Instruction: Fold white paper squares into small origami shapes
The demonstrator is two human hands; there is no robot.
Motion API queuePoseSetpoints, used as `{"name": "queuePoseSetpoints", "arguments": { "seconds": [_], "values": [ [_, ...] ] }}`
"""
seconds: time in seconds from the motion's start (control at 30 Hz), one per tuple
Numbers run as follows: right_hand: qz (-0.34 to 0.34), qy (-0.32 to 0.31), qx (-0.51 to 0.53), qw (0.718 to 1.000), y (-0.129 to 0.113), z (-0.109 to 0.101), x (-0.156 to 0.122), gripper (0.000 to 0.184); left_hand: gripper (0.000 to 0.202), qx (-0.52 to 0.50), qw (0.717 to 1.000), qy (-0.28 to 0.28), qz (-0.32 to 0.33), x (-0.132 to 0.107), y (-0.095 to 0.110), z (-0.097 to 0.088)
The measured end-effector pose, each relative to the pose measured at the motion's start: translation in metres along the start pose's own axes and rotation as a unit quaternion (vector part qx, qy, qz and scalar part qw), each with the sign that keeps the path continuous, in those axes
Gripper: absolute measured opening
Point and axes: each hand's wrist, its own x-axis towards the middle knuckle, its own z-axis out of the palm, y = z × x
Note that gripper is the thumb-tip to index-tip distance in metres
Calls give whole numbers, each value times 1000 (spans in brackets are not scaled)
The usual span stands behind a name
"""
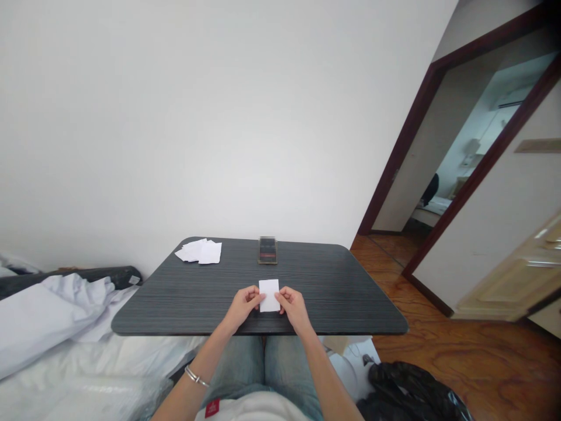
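Note:
A small white paper card [269,291] lies near the front of a dark grey wood-grain table [184,298]. My left hand [243,305] pinches the card's left edge and my right hand [293,306] pinches its right edge, fingers closed on it. A silver bracelet sits on my left wrist. At the table's back left lies a loose pile of several white cards [199,251]. A small clear box with dark contents [267,250] stands at the back middle.
White bedding [48,327] lies to the left of the table. A black plastic bag [412,392] sits on the wooden floor at the lower right. An open doorway [456,193] is at the right. A white wall stands behind the table.

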Motion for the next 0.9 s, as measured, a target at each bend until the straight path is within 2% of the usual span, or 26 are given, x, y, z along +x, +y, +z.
{"name": "queuePoseSetpoints", "arguments": {
  "seconds": [0.1,0.23,0.4,0.5,0.57,0.67,0.73,0.9],
  "values": [
    [-2,-2,13,1000,-3,0,0,21,28,-11,999,33,-7,0,2,-2],
    [-31,35,65,997,-9,-1,-1,22,32,-31,997,63,-28,0,3,-4],
    [-37,-38,36,998,-12,1,-7,14,30,-52,998,26,-31,-2,5,-2],
    [-38,-48,33,998,-12,2,-9,16,31,-52,998,7,-30,-3,7,-1],
    [-43,-38,30,998,-12,1,-9,16,30,-55,998,9,-23,-3,8,0],
    [-41,-20,27,999,-10,0,-7,17,25,-80,996,49,10,-2,9,-1],
    [-40,-3,28,999,-7,-2,-6,17,30,-87,993,66,38,-2,9,-2],
    [-39,-1,38,999,-7,-2,-5,17,17,-15,998,-7,63,-3,6,-2]
  ]
}}
